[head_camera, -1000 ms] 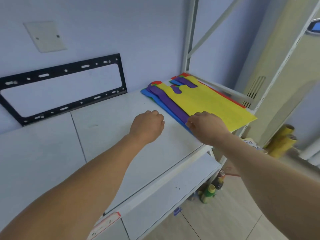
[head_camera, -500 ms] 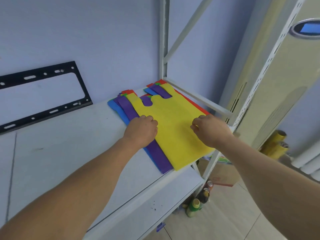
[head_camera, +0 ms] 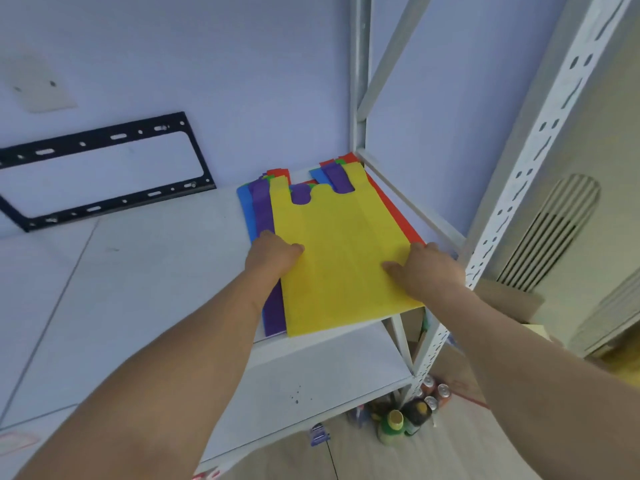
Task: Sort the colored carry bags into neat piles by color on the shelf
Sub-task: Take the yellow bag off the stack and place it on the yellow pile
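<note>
Head view: both hands have moved onto the stack within the last second. A second ago the left hand (head_camera: 273, 252) was a loose fist on the bare shelf (head_camera: 145, 271) beside the bags, and the right hand (head_camera: 427, 271) was only at the stack's near corner. Now the left hand rests at the left edge of the yellow bag (head_camera: 341, 258), its fingers curled down where yellow meets the purple bag (head_camera: 261, 209) beneath. The right hand lies on the yellow bag's right edge, thumb flat on the fabric and fingers bent over the side, just by the red bag (head_camera: 391, 209) that peeks out underneath. I cannot tell whether either hand has actually pinched the fabric or is only pressing on it.

For the task, this reads as the start of the first sort: the top yellow bag is bracketed on both sides, probably about to be lifted or slid off (nothing has been separated yet). The bags are all in one mixed, fanned stack at the right end of the shelf, with a blue bag (head_camera: 244, 209) outermost on the left and slivers of green near the handles.

The shelf is a white board in a pale perforated metal frame (head_camera: 540, 143), with plenty of bare surface to the left for the colour piles. A lower shelf sits below, and bottles and cans (head_camera: 412, 410) stand on the floor. A black bracket (head_camera: 104, 168) leans against the pale blue wall
</note>
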